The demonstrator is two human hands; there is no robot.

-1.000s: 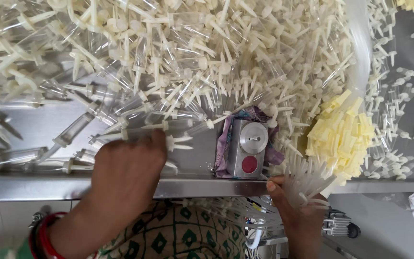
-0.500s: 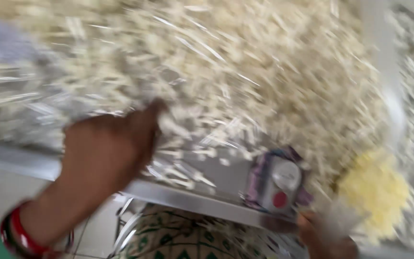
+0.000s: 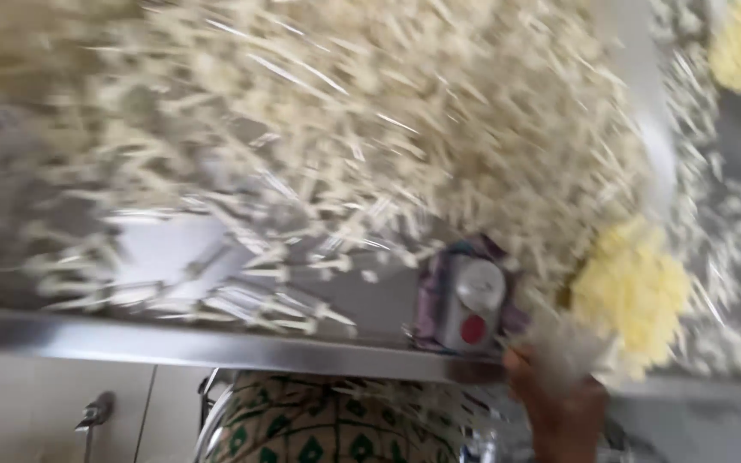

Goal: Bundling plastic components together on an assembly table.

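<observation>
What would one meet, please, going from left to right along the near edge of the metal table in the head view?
Scattered clear tubes → small grey box with a red button → right hand holding a bunch of clear tubes → yellow heap of small parts.

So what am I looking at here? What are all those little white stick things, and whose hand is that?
The picture comes from a camera worn on a person's head, looking down at a metal table. It is blurry. A big heap of small cream-white plastic sticks covers the table. A bunch of pale yellow pieces lies at the right. Near the edge sits a small grey box with a red button. At the bottom, the person's right hand holds a bundle of clear thin pieces. The left hand is out of view.
</observation>
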